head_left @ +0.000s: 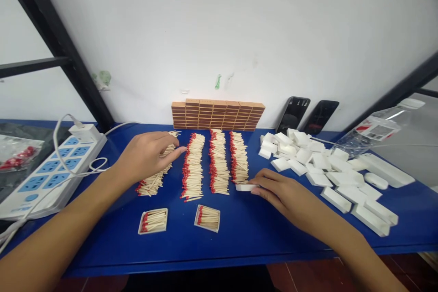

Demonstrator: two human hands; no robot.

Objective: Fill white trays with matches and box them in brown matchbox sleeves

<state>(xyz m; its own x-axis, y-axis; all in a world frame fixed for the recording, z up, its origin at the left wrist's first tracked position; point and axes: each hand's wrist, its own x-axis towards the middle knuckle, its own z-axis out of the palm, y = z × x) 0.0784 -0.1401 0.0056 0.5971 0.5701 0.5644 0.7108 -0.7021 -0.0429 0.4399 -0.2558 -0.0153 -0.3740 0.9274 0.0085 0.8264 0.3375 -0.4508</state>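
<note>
My left hand [147, 154] is over the leftmost row of red-headed matches [152, 185], thumb and fingers apart, and hides part of that row. Nothing shows between its fingers. In my right hand [278, 191] a small white matchbox tray [243, 187] is pinched at the near end of the rightmost match row [239, 157]. Between these lie two more rows, the left-middle matches [193, 164] and the right-middle matches [219, 162]. Closer to me sit two trays holding matches, a left filled tray [153, 221] and a right filled tray [207, 218].
Stacked matchbox sleeves [219, 115] stand against the wall. To the right are a pile of white trays [318, 164], two phones [293, 114] and a plastic bottle [379, 125]. A power strip [51, 173] with white cables lies left on the blue table [185, 253].
</note>
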